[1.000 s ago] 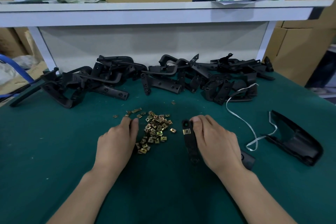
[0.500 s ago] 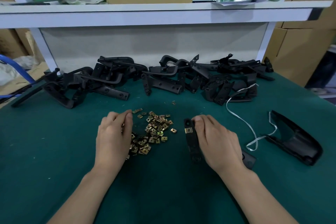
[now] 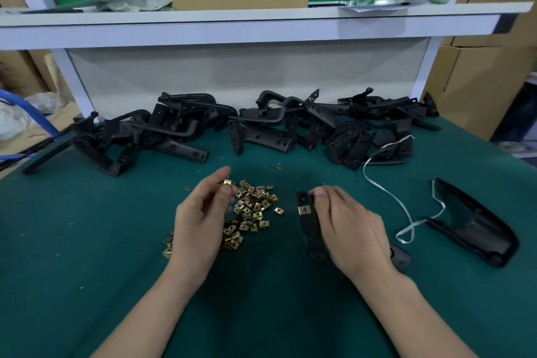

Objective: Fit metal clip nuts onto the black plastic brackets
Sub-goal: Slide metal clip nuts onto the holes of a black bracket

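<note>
My left hand (image 3: 200,221) is raised over the pile of brass clip nuts (image 3: 250,209) and pinches one clip nut (image 3: 227,182) between thumb and forefinger. To the right, my right hand (image 3: 345,227) grips a black plastic bracket (image 3: 308,227) lying on the green mat. That bracket has one clip nut (image 3: 305,209) fitted near its far end. Part of the bracket is hidden under my right hand.
A long heap of black brackets (image 3: 261,128) runs along the back of the mat. A larger black part (image 3: 476,229) and a white strap (image 3: 389,189) lie at the right. A white shelf (image 3: 261,23) with a cardboard box overhangs the back.
My left hand has lifted off the mat beside the pile and turned, now pinching a clip nut. My right hand stays on the bracket.
</note>
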{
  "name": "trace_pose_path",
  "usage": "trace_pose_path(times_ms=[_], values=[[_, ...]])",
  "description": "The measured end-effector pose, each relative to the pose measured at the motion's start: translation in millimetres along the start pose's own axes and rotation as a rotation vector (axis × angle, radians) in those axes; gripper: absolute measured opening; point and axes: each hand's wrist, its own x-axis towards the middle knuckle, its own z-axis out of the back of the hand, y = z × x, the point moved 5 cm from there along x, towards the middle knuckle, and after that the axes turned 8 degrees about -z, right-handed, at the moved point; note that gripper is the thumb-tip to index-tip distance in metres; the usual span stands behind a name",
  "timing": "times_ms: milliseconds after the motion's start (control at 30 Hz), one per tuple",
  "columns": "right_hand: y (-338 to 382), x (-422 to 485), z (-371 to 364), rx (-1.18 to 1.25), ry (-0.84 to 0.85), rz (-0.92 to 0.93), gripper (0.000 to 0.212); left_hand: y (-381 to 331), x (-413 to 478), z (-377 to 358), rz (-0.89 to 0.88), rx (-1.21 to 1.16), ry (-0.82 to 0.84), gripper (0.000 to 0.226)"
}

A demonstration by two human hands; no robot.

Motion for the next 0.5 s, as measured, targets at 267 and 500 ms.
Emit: trace_pose_path(times_ms=[267,500], values=[[-0.6,-0.4,0.4,0.02,0.002,-0.01,0.06,-6.6,-1.8,-3.7,0.024,-0.08,0.014,0.024],[-1.2,-0.5,-0.3,0.019,0.006,-0.015,0.06,-9.5,-3.8,-4.1,0.008,-0.045,0.031,0.022]])
